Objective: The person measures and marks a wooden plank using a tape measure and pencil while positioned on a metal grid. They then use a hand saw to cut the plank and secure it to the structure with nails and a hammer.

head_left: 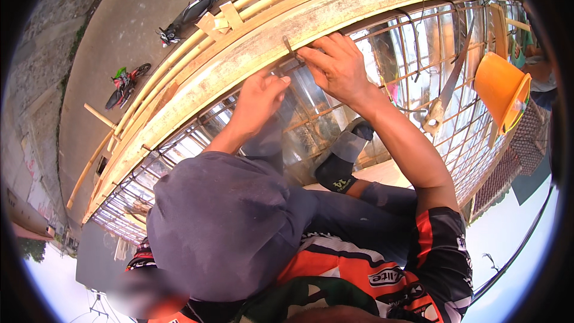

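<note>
My right hand [338,66] is at the inner edge of a pale, stained wooden board [227,54]. Its fingers are curled beside a short bent dark metal rod [290,48] that rises over the board's edge. What its fingertips hold, if anything, is hidden. Close by on the left, my left hand [262,100] is closed just under the same edge, with the thumb toward the right hand. I cannot make out anything between its fingers. Below both hands spreads a grid of thin steel bars [311,121] over shiny sheeting.
A handsaw [435,115] with a wooden handle rests on the grid to the right. Past it stands an orange bucket [499,87]. Bamboo poles [263,1] run outside the board. Far below, two motorcycles [191,12] are parked. My black-socked foot [336,164] is near the grid.
</note>
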A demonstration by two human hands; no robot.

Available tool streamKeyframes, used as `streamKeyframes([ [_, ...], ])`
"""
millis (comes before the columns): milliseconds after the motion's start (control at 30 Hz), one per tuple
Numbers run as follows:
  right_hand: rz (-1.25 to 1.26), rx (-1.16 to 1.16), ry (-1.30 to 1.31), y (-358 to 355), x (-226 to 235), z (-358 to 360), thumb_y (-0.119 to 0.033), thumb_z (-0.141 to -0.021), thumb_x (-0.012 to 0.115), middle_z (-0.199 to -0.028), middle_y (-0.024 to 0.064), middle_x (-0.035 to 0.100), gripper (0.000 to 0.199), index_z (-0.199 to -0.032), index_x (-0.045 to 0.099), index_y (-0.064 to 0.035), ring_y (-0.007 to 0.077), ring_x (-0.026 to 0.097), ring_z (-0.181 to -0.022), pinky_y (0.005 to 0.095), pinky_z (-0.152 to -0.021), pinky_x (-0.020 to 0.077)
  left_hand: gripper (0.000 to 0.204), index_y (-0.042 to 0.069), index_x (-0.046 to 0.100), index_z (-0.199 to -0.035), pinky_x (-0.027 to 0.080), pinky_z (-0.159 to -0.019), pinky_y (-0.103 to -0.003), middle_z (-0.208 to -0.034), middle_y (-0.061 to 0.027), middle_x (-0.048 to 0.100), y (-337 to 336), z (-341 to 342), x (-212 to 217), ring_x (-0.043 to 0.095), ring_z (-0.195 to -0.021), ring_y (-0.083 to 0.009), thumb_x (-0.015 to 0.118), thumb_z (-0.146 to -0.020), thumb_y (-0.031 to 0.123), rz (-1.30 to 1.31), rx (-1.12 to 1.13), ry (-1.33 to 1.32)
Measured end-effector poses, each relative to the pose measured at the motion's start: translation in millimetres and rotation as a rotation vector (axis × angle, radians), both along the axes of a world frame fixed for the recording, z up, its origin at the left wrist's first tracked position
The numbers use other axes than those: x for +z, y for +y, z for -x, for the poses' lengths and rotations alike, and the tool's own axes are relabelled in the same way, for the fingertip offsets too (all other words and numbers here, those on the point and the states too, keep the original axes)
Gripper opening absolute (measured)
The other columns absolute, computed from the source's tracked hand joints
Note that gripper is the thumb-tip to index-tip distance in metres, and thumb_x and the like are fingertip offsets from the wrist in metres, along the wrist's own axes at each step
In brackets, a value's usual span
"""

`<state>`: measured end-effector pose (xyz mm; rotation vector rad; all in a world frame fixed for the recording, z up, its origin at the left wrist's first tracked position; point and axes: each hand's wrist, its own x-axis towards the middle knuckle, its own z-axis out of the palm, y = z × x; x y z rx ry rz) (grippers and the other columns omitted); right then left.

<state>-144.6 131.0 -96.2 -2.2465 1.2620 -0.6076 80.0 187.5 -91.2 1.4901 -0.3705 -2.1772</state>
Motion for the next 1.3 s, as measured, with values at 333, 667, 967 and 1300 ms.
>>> streamKeyframes([
  [333,-0.551,-0.154,-0.130,6,-6,-12,-0.014,-0.103,0.073,-0.092,0.0139,0.074,0.013,-0.108,0.079,-0.0032,0.0307,0.069,-0.090,0.0411,-0.076,0.0536,0.070,0.008,0.036,-0.172,0.030,-0.050,-0.022,-0.077,0.0024,0.057,3,9,-2,0.040,-0.056,-0.0037,0.068,-0.110,0.015,0.078,0.005,0.029],
  [667,-0.784,0.086,-0.015,-15,17,-1,-0.016,-0.098,0.064,-0.125,0.0255,0.071,0.042,-0.138,0.070,-0.0049,0.0434,0.067,-0.119,0.0492,-0.105,0.0533,0.029,0.006,0.070,-0.129,0.030,-0.051,-0.023,-0.078,0.0033,0.058,1,12,-21,0.040,-0.057,-0.0041,0.066,-0.114,0.031,-0.023,0.086,-0.085],
  [967,-0.555,-0.059,-0.017,-2,27,0,-0.024,-0.095,0.074,-0.109,0.0175,0.080,0.034,-0.122,0.077,-0.0043,0.0374,0.075,-0.107,0.0474,-0.098,0.0569,0.022,0.009,0.073,-0.126,0.031,-0.053,-0.020,-0.076,0.0073,0.049,8,18,-3,0.037,-0.059,-0.0030,0.066,-0.115,0.027,-0.012,0.076,0.060],
  [1300,-0.311,-0.115,-0.040,-5,13,3,-0.016,-0.096,0.081,-0.093,0.0078,0.081,0.014,-0.107,0.082,-0.0070,0.0241,0.075,-0.081,0.0374,-0.078,0.0549,0.019,0.010,0.069,-0.119,0.031,-0.053,-0.022,-0.074,0.0066,0.055,-1,36,-9,0.042,-0.060,-0.0033,0.070,-0.112,0.028,0.029,-0.026,-0.054],
])
